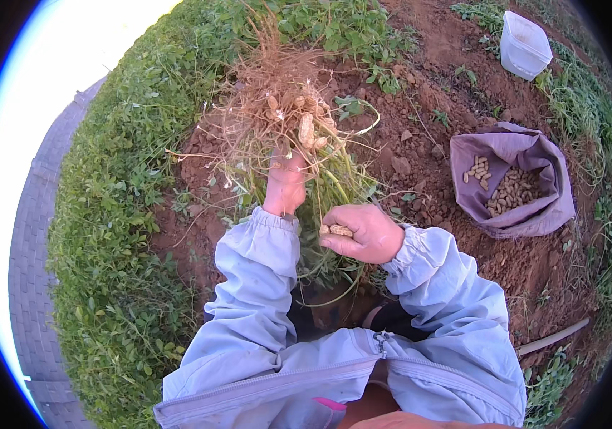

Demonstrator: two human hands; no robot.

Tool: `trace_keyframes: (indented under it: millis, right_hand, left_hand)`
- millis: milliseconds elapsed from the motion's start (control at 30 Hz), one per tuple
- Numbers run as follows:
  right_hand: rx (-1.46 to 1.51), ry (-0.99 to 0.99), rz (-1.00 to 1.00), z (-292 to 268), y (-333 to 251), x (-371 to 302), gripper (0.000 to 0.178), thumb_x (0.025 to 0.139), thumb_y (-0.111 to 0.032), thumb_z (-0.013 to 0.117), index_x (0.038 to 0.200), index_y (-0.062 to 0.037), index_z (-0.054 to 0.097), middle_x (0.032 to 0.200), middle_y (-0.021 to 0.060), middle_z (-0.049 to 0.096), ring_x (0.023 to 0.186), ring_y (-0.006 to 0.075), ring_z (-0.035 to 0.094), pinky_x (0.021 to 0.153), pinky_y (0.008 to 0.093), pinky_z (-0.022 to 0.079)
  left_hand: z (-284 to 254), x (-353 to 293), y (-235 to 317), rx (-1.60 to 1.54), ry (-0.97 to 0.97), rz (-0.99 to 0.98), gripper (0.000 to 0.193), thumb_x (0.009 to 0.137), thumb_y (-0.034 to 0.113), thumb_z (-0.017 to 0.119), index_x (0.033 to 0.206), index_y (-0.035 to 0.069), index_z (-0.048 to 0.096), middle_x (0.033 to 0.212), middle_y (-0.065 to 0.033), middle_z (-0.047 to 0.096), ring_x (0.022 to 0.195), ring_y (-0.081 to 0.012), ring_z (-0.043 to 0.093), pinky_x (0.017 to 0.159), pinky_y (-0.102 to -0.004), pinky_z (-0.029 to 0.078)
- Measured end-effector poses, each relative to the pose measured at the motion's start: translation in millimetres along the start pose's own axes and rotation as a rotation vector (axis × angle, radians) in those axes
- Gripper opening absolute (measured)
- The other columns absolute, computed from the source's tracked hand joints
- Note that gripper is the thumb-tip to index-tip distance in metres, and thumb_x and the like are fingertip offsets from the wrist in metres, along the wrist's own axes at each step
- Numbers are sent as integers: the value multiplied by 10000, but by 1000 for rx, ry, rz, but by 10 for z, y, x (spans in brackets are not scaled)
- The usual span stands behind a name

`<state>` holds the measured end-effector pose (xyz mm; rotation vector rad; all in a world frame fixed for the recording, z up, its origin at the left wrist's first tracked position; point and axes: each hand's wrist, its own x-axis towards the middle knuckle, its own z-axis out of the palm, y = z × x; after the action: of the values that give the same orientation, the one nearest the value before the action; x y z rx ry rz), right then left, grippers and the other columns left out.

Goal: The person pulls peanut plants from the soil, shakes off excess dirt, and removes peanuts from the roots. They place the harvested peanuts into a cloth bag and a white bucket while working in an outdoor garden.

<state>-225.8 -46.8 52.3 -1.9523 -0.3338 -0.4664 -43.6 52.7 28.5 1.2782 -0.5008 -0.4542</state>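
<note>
My left hand [286, 182] is wrapped round the stems of an uprooted peanut plant [338, 168], its fingers partly hidden by stems and roots. The tangled brown roots [268, 75] point up and away from me, with several pale peanuts [306, 131] hanging among them. Just to the right and nearer to me, my right hand [366, 234] is closed, with peanuts [339, 230] showing between its thumb and curled fingers. Green leafy stems hang down below both hands.
At the right, a purple-grey cloth sack [474, 207] stands open on reddish soil [420, 171] with many peanuts inside. A white plastic tub [525, 46] lies farther back. Leafy green plants [120, 236] line the left, beside grey paving [37, 264]. A pale stick [553, 337] lies at the lower right.
</note>
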Motion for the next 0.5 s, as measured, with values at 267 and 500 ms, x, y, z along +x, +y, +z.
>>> trace_keyframes:
  millis: [267, 500]
  right_hand:
    - [170, -237, 25, 177, -161, -140, 191, 848, -201, 579, 962, -50, 555, 785, 74, 601, 630, 212, 583, 579, 318, 468]
    - [40, 412, 180, -674, -165, 491, 241, 846, -228, 627, 853, 12, 604, 664, 60, 571, 621, 134, 559, 571, 290, 449]
  left_hand:
    - [203, 56, 334, -151, 42, -135, 228, 837, 132, 638, 1010, 3, 565, 904, -59, 628, 729, -137, 577, 588, -263, 460]
    - [286, -50, 267, -37, 7, -135, 236, 861, 140, 629, 1068, 36, 588, 919, -18, 607, 764, -119, 537, 649, -280, 413]
